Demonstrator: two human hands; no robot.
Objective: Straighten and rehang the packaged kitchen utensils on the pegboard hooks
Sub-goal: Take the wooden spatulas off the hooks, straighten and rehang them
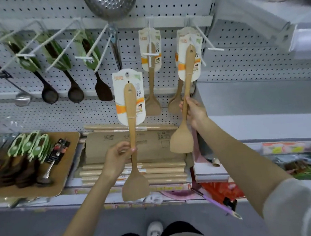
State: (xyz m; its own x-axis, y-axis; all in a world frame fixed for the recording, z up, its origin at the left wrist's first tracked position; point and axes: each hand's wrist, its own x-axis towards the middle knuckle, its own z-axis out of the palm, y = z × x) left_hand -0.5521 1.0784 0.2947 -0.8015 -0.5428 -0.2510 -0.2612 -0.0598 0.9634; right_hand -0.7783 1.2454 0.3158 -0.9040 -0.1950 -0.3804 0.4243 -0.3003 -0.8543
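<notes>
Nearest the camera, a white shoe [155,232] points at the shelving, and both bare forearms reach up and forward from there. The left hand [119,157] curls its fingers round the mid-handle of a pale wooden spatula on a white and orange backing card [135,187]. It holds the spatula upright, blade down and card top up, clear of the board, probably so the card's hang hole faces the hooks while it waits its turn. The right hand [195,113], higher and farther in, grips the handle of a second pale wooden carded spatula [181,141] in the same blade-down way. Its card top is raised to the white wire hook [205,36] on the right; whether the hole is already over the prong cannot be told. Gripping low on the handle seems to let the hand steer the card end onto the wire. Below the hands, a shelf holds a flattened brown cardboard box [149,147] and stacked wooden rolling pins [154,171], with green-carded dark utensils [29,147] lying loose to the left, apparently waiting to be hung. Farthest back, the white pegboard [239,62] carries a matching hung wooden spatula [152,103] on the middle hook, dark ladles on green cards [48,96] and a perforated steel skimmer [110,5].
</notes>
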